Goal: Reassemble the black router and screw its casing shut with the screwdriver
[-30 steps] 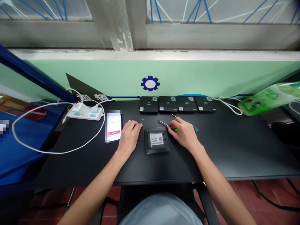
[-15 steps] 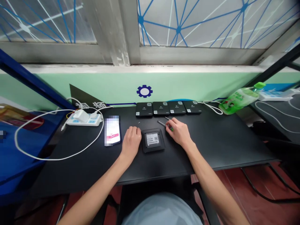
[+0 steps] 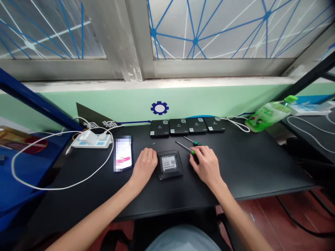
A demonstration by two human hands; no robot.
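My left hand (image 3: 144,164) rests on the black tabletop (image 3: 235,170), just left of a square black device (image 3: 170,165) with a white printed label facing up. My right hand (image 3: 206,162) lies right of that device, its fingertips at the green handle of a thin screwdriver (image 3: 185,147). A second green-handled screwdriver (image 3: 192,142) lies just behind it. A tiny screw (image 3: 154,143) sits on the table above my left hand. Neither hand covers the device.
Several black devices (image 3: 159,128) stand in a row along the wall. A phone (image 3: 123,153) with a blurred screen lies left, beside a white power strip (image 3: 91,141) and a looped white cable (image 3: 62,188). A green-labelled bottle (image 3: 268,115) lies at the back right.
The view has tilted upward, showing more window and moving the table lower in the picture. My right hand has drawn slightly back, showing more of both screwdrivers.
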